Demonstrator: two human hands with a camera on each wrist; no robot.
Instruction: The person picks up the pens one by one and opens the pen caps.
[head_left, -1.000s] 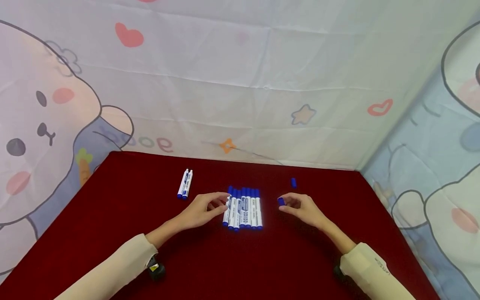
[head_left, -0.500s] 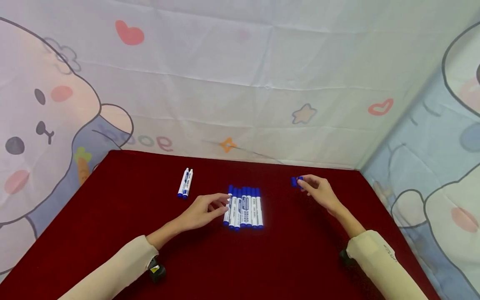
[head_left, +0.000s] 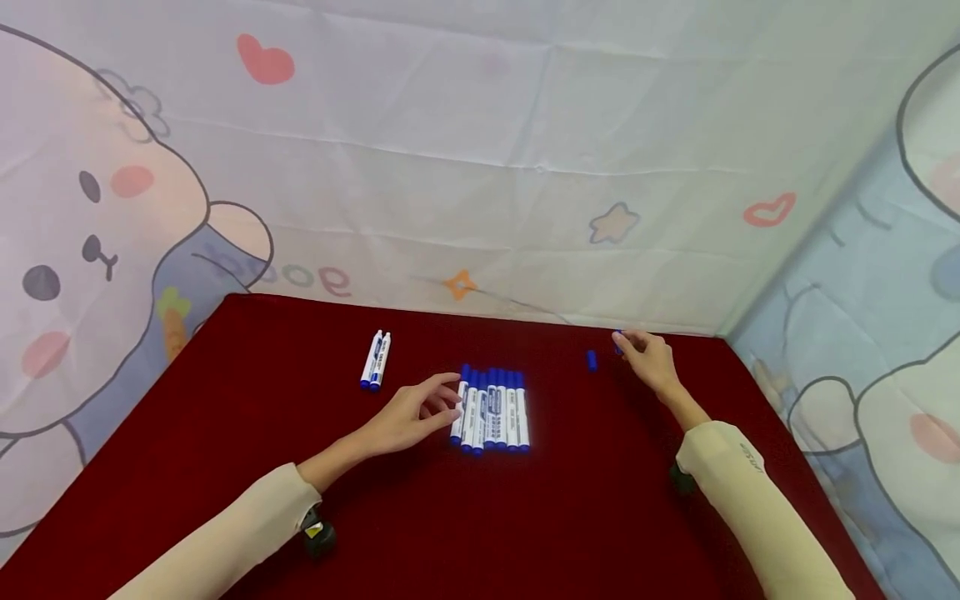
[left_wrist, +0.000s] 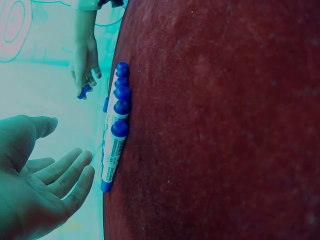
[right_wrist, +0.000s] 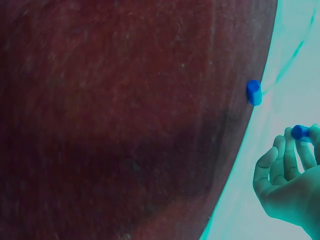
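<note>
At the back right of the table, my right hand (head_left: 649,363) pinches a small blue marker cap (right_wrist: 300,132) between thumb and fingertips. A second blue cap (head_left: 592,360) lies on the red cloth just left of that hand. Several white markers with blue caps (head_left: 491,412) lie side by side in a row at the middle. My left hand (head_left: 405,417) hovers at the row's left side with relaxed, spread fingers; the left wrist view shows its palm (left_wrist: 30,195) holding nothing. Farther back to the left, two uncapped white markers (head_left: 375,360) lie together, white tips pointing away.
A dark red cloth (head_left: 450,525) covers the table. Behind it and on the right hangs a pale curtain (head_left: 420,167) printed with cartoon animals, hearts and stars. A dark wrist camera (head_left: 319,537) sits under the left sleeve.
My right hand has carried the pinched cap from beside the marker row to the back right, past the loose cap. The left hand stays by the row. The head view has shifted slightly.
</note>
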